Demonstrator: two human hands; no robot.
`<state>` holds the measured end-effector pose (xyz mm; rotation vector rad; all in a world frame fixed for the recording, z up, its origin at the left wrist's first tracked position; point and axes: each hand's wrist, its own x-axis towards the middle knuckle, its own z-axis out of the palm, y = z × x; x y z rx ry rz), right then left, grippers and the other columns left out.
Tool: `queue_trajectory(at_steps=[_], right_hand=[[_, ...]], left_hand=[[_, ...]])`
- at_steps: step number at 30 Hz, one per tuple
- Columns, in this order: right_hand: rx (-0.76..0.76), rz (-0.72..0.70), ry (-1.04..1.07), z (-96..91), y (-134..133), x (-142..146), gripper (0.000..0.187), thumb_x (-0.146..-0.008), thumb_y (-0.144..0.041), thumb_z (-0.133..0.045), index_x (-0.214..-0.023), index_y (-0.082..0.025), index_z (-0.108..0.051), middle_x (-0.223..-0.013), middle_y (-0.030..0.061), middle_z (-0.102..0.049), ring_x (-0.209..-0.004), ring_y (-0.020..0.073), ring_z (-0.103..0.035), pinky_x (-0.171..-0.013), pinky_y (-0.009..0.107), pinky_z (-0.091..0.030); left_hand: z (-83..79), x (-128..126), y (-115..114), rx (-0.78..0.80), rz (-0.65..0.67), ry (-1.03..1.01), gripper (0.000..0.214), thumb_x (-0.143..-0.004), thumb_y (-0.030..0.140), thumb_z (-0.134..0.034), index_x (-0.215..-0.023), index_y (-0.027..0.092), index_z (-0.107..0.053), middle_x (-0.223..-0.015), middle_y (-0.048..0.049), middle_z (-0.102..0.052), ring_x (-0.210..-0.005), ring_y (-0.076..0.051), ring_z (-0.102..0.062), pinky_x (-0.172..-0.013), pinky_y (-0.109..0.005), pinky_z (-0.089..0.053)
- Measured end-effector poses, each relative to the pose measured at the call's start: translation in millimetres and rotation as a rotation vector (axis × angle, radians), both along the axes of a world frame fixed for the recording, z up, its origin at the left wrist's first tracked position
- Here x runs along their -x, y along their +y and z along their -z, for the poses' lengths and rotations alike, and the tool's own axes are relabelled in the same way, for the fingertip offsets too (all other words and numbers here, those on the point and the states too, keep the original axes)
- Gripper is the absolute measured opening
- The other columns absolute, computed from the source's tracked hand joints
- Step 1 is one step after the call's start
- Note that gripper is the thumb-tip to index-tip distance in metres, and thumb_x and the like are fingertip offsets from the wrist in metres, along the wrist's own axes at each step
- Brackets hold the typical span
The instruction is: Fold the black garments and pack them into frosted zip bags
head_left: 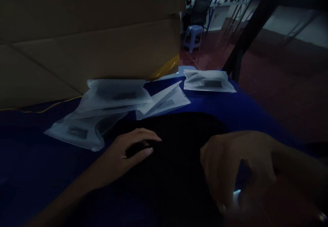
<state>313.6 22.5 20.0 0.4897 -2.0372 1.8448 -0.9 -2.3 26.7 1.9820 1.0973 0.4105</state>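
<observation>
A black cloth [174,172], perhaps a garment, is spread in front of me over a blue surface. My left hand [133,148] rests on its left part, thumb and fingers apart, holding nothing that I can see. On the right side, my right hand [238,165] is curled with its fingertips turned down; a small bright spot shows by its thumb, and what it pinches is too dark to make out. Beyond my left hand lie frosted plastic bags [115,95] with dark labels. A folded white bag [164,100] lies beside them, and another white bag [208,81] is farther right.
A large cardboard box [89,46] stands behind the bags, with yellow tape [165,68] at its lower corner. The blue surface [246,114] ends at the right above a red tiled floor. A dark post [256,29] slants there; a blue stool [192,37] stands farther back.
</observation>
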Motion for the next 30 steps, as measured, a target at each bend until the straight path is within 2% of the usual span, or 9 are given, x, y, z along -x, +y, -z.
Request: queue_trajectory(at_steps=[2,5,8,13,17,21,26,28,30], right_hand=[[-0.154,0.263,-0.190,-11.6,3,-6,0.013,-0.094,-0.031,-0.071,-0.088,-0.020,-0.072,-0.091,0.0056,-0.080,-0.086,0.0157,-0.077,-0.081,0.024,-0.059],[-0.560,0.930,-0.423,-23.4,11,-16,0.016,-0.093,-0.031,-0.072,-0.104,-0.018,-0.074,-0.099,0.0064,-0.077,-0.091,0.0179,-0.073,-0.082,0.030,-0.057],[-0.820,1.145,-0.674,-18.3,21,-20,0.047,-0.082,-0.054,-0.079,-0.108,-0.017,-0.073,-0.103,0.0098,-0.073,-0.091,0.0265,-0.069,-0.076,0.040,-0.056],[-0.688,1.080,-0.793,-10.1,27,-18,0.018,-0.086,-0.023,-0.071,-0.104,-0.021,-0.072,-0.101,0.0034,-0.075,-0.086,0.0197,-0.071,-0.075,0.033,-0.055],[-0.429,0.998,-0.540,-23.3,25,-24,0.014,-0.086,-0.019,-0.072,-0.100,-0.022,-0.072,-0.096,0.0010,-0.076,-0.086,0.0151,-0.071,-0.076,0.026,-0.055],[-0.092,0.559,-0.350,-31.2,23,-33,0.018,-0.082,-0.026,-0.082,-0.093,-0.017,-0.070,-0.084,0.0024,-0.073,-0.072,0.0126,-0.070,-0.065,0.021,-0.055],[0.067,-0.035,-0.508,-24.2,19,-29,0.033,-0.086,-0.039,-0.082,-0.101,-0.011,-0.071,-0.087,0.0126,-0.079,-0.081,0.0222,-0.078,-0.074,0.029,-0.061],[0.091,-0.003,-0.624,-20.4,18,-24,0.032,-0.094,-0.037,-0.074,-0.110,-0.011,-0.068,-0.092,0.0135,-0.079,-0.086,0.0233,-0.079,-0.076,0.030,-0.062],[0.067,0.228,-0.709,-17.1,18,-18,0.027,-0.100,-0.037,-0.065,-0.114,-0.014,-0.066,-0.088,0.0082,-0.079,-0.079,0.0191,-0.078,-0.071,0.027,-0.060]], left_hand=[[0.7,-1,-2,-0.068,0.057,0.085,0.031,-0.099,0.043,-0.065,-0.130,0.040,-0.066,-0.138,0.0007,-0.062,-0.126,-0.022,-0.062,-0.108,-0.037,-0.052],[0.6,0,-4,-0.099,0.190,0.195,0.050,-0.089,0.046,-0.076,-0.137,0.043,-0.062,-0.147,-0.0017,-0.054,-0.134,-0.028,-0.055,-0.111,-0.046,-0.051],[-2.2,4,-7,-0.085,0.299,0.276,0.074,-0.079,0.051,-0.085,-0.146,0.048,-0.053,-0.161,-0.0034,-0.040,-0.148,-0.038,-0.037,-0.111,-0.058,-0.049],[-17.3,14,-11,0.022,0.416,0.337,0.112,-0.064,0.045,-0.094,-0.157,0.054,-0.033,-0.174,-0.0009,-0.015,-0.156,-0.050,-0.015,-0.108,-0.067,-0.047],[-30.2,21,-10,0.047,0.439,0.213,0.088,-0.074,0.053,-0.086,-0.152,0.054,-0.044,-0.175,0.0018,-0.015,-0.156,-0.050,-0.016,-0.109,-0.070,-0.044],[-24.5,19,-4,0.001,0.389,0.231,0.051,-0.090,0.060,-0.071,-0.139,0.053,-0.060,-0.175,0.0048,-0.015,-0.157,-0.048,-0.016,-0.111,-0.075,-0.038],[-6.7,12,-3,-0.068,0.265,0.316,0.023,-0.097,0.048,-0.065,-0.118,0.042,-0.073,-0.173,0.0071,-0.019,-0.159,-0.041,-0.015,-0.115,-0.068,-0.040],[-5.9,12,-4,-0.106,0.280,0.327,0.025,-0.092,0.045,-0.072,-0.116,0.037,-0.072,-0.173,0.0041,-0.020,-0.159,-0.043,-0.015,-0.115,-0.069,-0.040],[-8.2,11,-5,-0.150,0.340,0.338,0.042,-0.084,0.047,-0.079,-0.125,0.038,-0.068,-0.174,0.0005,-0.019,-0.158,-0.047,-0.014,-0.115,-0.075,-0.034]])
